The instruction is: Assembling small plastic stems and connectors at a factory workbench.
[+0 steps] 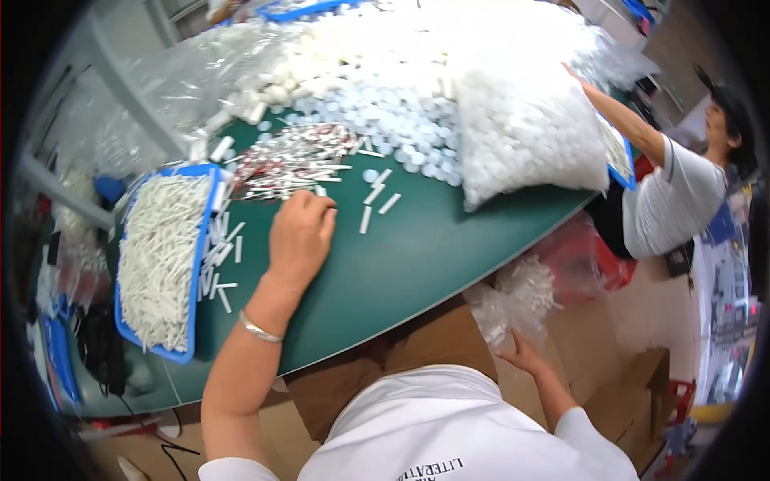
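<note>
My left hand (300, 234) rests on the green table with its fingers curled together at the near edge of a pile of thin red and silver pieces (297, 156). A small white tube (321, 191) shows at its fingertips; whether they grip it is hard to see. Low beside the table, my right hand (523, 353) has its fingers closed at the edge of a clear plastic bag (486, 314), which contains white pieces (525, 282). Several loose white tubes (377, 192) lie right of the pile.
A blue tray (197, 264) full of white tubes stands at the left. Pale round caps (401, 120) are heaped behind the pile, beside a large full clear bag (529, 136). Across the table's right side, another person (674, 192) reaches in. Cardboard boxes (618, 409) stand at lower right.
</note>
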A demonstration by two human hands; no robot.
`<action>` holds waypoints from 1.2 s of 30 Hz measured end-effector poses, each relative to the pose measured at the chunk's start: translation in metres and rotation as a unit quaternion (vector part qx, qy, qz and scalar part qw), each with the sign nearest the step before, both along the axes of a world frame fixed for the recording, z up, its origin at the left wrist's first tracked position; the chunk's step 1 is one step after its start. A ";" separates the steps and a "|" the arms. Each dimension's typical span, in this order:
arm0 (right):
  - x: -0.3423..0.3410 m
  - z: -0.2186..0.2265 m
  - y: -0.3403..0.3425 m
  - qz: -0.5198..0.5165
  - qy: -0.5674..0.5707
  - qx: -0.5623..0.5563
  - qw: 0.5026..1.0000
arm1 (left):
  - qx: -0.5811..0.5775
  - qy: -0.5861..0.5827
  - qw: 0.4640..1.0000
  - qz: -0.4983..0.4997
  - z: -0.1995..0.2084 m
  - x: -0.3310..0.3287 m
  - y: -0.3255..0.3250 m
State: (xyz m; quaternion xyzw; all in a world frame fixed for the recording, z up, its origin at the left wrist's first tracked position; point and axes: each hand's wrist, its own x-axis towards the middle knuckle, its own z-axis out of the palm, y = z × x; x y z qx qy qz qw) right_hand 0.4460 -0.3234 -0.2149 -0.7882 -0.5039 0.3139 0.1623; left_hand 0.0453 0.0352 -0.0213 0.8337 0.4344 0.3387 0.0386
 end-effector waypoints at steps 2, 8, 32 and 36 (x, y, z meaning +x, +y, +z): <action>-0.007 0.027 0.014 -0.001 0.006 0.006 1.000 | -0.004 -0.013 1.000 0.001 0.001 -0.002 -0.004; -0.089 0.227 0.153 0.206 0.172 0.119 0.956 | 0.029 -0.022 0.999 -0.019 0.018 0.009 -0.013; -0.270 0.227 0.457 0.463 -0.095 0.409 0.781 | 0.006 0.011 1.000 -0.002 -0.002 -0.003 -0.010; -0.262 0.239 0.450 0.401 -0.083 0.415 0.813 | -0.030 -0.040 0.999 -0.015 -0.006 -0.003 -0.009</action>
